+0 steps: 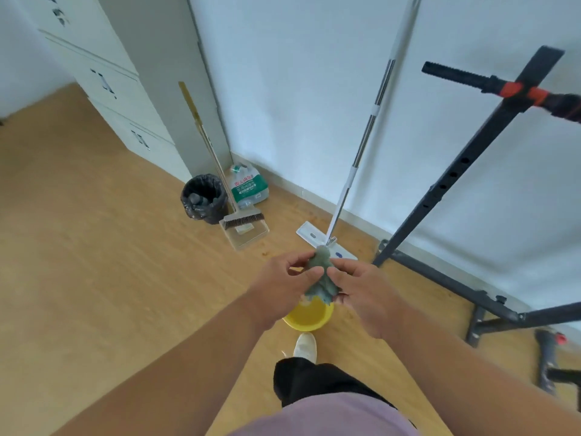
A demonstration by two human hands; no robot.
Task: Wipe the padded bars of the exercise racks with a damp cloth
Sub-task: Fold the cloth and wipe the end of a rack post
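A bunched grey-green cloth [321, 280] hangs between both hands at the middle of the view. My left hand [283, 286] pinches its upper left part and my right hand [358, 289] grips its right side. Directly below them a yellow basin [309, 316] sits on the wooden floor. The black exercise rack [465, 162] stands at the right against the wall, with a black padded bar [456, 75] jutting left from its top beside an orange collar.
A flat mop [342, 196] leans on the wall behind the hands. A black bin [204, 198], a broom with dustpan [243, 226] and a water bottle [248, 185] stand in the corner by white cabinets [103, 83]. The rack's floor frame [490, 306] lies right. My white shoe [305, 346] is below the basin.
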